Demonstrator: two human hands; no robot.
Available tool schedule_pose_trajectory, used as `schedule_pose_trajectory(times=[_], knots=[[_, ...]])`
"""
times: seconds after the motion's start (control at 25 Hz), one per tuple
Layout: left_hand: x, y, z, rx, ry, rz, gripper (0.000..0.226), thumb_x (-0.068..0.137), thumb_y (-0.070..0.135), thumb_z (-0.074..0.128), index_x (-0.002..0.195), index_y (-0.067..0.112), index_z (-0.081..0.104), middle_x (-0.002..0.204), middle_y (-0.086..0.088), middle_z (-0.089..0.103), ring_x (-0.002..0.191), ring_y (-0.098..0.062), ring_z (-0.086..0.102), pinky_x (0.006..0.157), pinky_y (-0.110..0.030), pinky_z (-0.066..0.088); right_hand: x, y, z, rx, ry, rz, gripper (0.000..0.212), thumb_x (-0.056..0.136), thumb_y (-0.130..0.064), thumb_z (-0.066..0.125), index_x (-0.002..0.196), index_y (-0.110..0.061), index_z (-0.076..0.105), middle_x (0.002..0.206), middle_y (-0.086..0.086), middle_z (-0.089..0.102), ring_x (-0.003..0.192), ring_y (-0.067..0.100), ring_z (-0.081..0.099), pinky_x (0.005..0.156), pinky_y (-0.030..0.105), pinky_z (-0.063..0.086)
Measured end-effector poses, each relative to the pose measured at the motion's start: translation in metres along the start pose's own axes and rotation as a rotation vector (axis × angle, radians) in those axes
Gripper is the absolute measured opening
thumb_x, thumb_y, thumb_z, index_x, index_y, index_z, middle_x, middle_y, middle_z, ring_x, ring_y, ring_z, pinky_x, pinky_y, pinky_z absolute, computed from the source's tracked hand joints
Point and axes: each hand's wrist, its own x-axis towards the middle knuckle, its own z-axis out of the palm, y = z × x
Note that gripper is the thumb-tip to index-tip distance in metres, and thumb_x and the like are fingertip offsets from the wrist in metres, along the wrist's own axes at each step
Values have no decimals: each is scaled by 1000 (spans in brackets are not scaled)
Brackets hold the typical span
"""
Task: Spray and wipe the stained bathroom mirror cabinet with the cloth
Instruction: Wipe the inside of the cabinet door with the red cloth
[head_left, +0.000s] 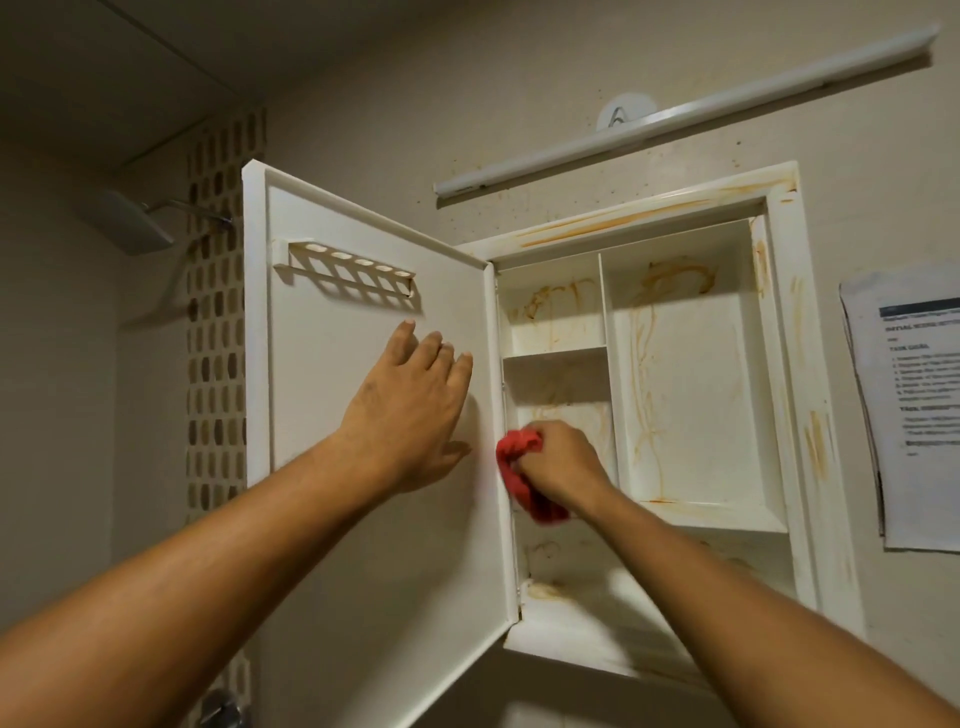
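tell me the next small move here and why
Probably drag the cloth rightward across the middle-left compartment's back wall: the right hand grips it bunched at that compartment's left edge, and orange streaks show just beside it. The left hand lies flat on the open door, steadying it.

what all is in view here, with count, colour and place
white plastic wall cabinet: one, white with orange stains, right of centre
white cabinet door: one, white, swung open leftward
white slotted rack: one, white, upper inside of the door
red cloth: one, red, at the cabinet's left middle compartment
white tube light: one, white, above the cabinet
printed paper sheet: one, white, wall far right
grey square shower head: one, grey, upper left
left grip: one, bare hand, flat on the door's inside
right grip: one, bare hand, bunching the red cloth
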Motion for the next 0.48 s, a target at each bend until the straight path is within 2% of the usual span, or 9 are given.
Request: schedule_pose_trajectory(times=[0.08,0.12,0.2,0.24,0.32,0.4,0.48], knots=[[-2,-2,2,-17,-1,-4,97,94,73,41,162,8,14,167,-16,26,157,-34,17,126,-58,4,18,-24,-9,141,122,-19,19,91,-9,63,86,-26,70,68,-8,71,59,-1,67,50,15,48],[-3,-2,3,-21,-4,-8,96,95,71,41,162,9,14,168,-16,24,157,-34,16,126,-59,3,23,-32,-6,144,172,-40,17,93,-9,67,94,-26,71,74,-8,72,62,1,68,50,15,49],[-4,-6,7,-20,-22,-3,92,96,67,43,163,10,13,169,-15,22,158,-33,14,126,-59,2,19,-32,12,76,216,-41,28,92,-14,74,118,-26,68,97,-4,73,82,12,71,69,29,61],[-5,-7,9,-23,-25,1,90,97,64,43,163,11,13,169,-14,21,158,-32,14,126,-59,1,11,-25,22,19,204,-25,37,91,-16,76,126,-25,66,104,-2,71,91,19,70,78,37,62],[-7,-10,11,-39,-28,6,85,99,57,43,163,11,11,169,-14,21,158,-31,15,126,-59,1,-12,-7,38,-99,148,7,47,89,-21,79,133,-24,62,110,0,68,99,24,67,88,42,60],[-7,-11,10,-51,-39,7,83,100,54,41,163,11,9,170,-13,20,158,-30,14,127,-58,2,-34,8,45,-183,87,24,54,88,-26,81,137,-25,59,116,0,63,102,25,64,91,42,58],[-9,-12,7,-63,-58,8,82,100,53,40,163,12,7,170,-12,19,158,-29,14,127,-57,2,-41,14,37,-210,2,0,48,86,-23,79,132,-25,63,115,0,65,100,25,66,90,42,59]])
